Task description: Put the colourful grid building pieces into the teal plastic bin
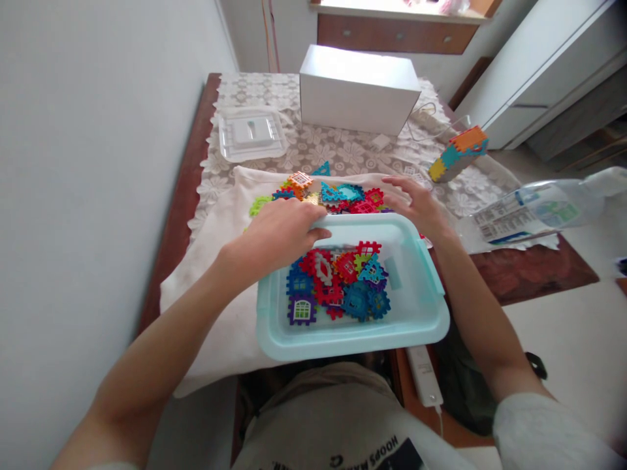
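Observation:
A pale blue plastic tub (416,320) is in front of me at the near table edge, with colourful toothed building tiles (343,287) inside, some with window shapes. My left hand (281,235) is closed over the tub's far left rim, thumb inside; its other fingertips are partly hidden. Just past the tub, more loose tiles (350,192) lie in a pile on a cream cloth (210,307). My right hand (414,203) is at the pile's right side, fingers apart, beyond the tub's far right corner. I see nothing held in it.
A large white box (360,91) stands at the back, left of which lies a clear plastic lid (252,135). An assembled tile block (459,155) and a clear bottle (539,205) are on the right. A white power strip (424,377) is below the tub.

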The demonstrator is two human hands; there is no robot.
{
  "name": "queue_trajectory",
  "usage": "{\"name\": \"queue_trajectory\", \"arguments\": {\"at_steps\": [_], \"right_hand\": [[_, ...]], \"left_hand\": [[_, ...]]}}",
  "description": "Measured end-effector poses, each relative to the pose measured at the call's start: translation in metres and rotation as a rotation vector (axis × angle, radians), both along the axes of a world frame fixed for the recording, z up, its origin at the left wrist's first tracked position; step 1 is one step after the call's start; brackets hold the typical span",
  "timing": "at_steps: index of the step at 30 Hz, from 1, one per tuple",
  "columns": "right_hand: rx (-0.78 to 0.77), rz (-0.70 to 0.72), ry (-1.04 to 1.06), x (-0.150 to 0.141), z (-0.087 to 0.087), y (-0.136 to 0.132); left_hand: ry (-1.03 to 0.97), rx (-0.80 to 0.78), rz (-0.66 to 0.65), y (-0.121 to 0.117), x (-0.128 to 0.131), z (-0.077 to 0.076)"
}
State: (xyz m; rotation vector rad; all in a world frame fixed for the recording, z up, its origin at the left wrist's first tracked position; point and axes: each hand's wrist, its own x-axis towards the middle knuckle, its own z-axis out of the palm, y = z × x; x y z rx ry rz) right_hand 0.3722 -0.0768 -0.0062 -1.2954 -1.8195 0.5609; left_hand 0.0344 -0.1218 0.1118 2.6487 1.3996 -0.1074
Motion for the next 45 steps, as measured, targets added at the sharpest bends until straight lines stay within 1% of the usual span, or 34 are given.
{"name": "queue_trajectory", "arguments": {"at_steps": [1, 3, 5, 8, 12, 14, 16, 18, 20, 22, 24, 26, 27, 29, 30, 33, 34, 36, 39, 45], "right_hand": [[-0.005, 0.002, -0.13, 0.004, -0.005, 0.003], [-0.025, 0.046, -0.272, 0.009, -0.011, 0.006], [-0.034, 0.049, -0.303, 0.011, -0.013, 0.006], [0.005, -0.066, -0.323, 0.009, -0.012, 0.004], [0.079, -0.15, -0.256, 0.006, -0.013, 0.008], [0.106, -0.184, -0.154, 0.007, -0.013, 0.012], [0.092, -0.193, 0.019, 0.007, -0.012, 0.014], [0.046, -0.131, 0.23, 0.007, -0.008, 0.013], [0.0, -0.005, 0.385, 0.005, -0.002, 0.006], [-0.033, 0.118, 0.448, 0.0, 0.006, -0.006], [-0.072, 0.223, 0.468, -0.008, 0.013, -0.017], [-0.118, 0.286, 0.481, -0.015, 0.016, -0.023], [-0.139, 0.289, 0.484, -0.018, 0.015, -0.024], [-0.148, 0.223, 0.411, -0.02, 0.012, -0.02], [-0.126, 0.16, 0.312, -0.018, 0.009, -0.017], [-0.031, -0.004, -0.138, -0.009, -0.003, -0.005], [-0.021, -0.023, -0.263, -0.005, -0.007, -0.002], [-0.041, 0.0, -0.399, 0.003, -0.014, 0.004], [-0.071, 0.07, -0.431, 0.009, -0.018, 0.008], [-0.058, 0.115, -0.367, 0.007, -0.013, 0.005]], "left_hand": [[0.001, -0.001, 0.001, 0.0, 0.0, 0.0], [0.0, 0.004, -0.002, 0.0, 0.0, 0.0], [-0.003, 0.007, -0.007, 0.0, 0.0, 0.0], [-0.002, 0.007, -0.006, 0.0, 0.0, -0.001], [0.002, 0.01, -0.003, 0.0, 0.0, -0.001], [0.004, 0.014, -0.01, 0.0, 0.0, -0.001], [0.005, 0.017, -0.015, 0.0, -0.001, -0.001], [0.004, 0.017, -0.013, 0.0, -0.001, -0.001], [0.006, 0.018, -0.011, 0.0, -0.001, 0.0], [0.01, 0.014, -0.014, 0.0, -0.001, 0.0], [0.013, 0.008, -0.02, 0.001, 0.0, -0.001], [0.015, 0.009, -0.022, 0.001, 0.0, -0.001], [0.017, 0.012, -0.019, 0.001, 0.0, -0.001], [0.022, 0.019, -0.011, 0.001, 0.0, -0.002], [0.024, 0.02, -0.008, 0.001, 0.0, -0.002], [0.021, 0.018, -0.01, 0.001, 0.0, -0.002], [0.019, 0.017, -0.01, 0.001, 0.0, -0.002], [0.013, 0.016, -0.01, 0.001, 0.0, -0.002], [0.011, 0.015, -0.005, 0.001, 0.0, -0.002], [0.023, 0.014, -0.002, 0.0, 0.001, 0.0]]}}
